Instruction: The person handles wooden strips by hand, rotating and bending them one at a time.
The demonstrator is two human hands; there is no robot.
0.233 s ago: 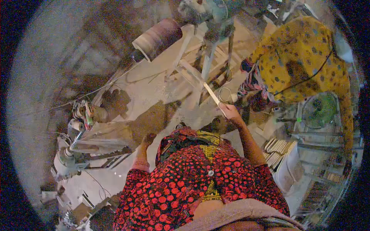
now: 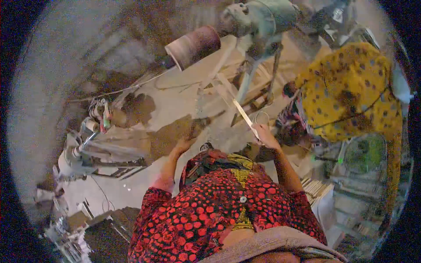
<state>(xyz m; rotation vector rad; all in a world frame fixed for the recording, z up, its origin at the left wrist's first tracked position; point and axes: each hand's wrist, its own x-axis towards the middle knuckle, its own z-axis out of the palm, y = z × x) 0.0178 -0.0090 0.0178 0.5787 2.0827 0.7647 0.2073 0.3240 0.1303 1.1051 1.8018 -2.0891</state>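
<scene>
No text or numbers are legible (rather grainy).

Bkgd kit, top to bottom

Up top: reddish-brown drum (image 2: 193,48), tilted, just beside lt end of a grn-gray motor-like machine (image 2: 272,19) on a legged stand (image 2: 247,81). Upper rt: yellow cloth (image 2: 351,87) w/ dk spots; just below it, a framed grn panel (image 2: 365,154), material too grainy to tell. Lt side: pale machine (image 2: 70,161), near a thin cable (image 2: 101,189) on floor (image 2: 177,101). Lower lt: dk box-like item (image 2: 107,234), blurry.
</scene>
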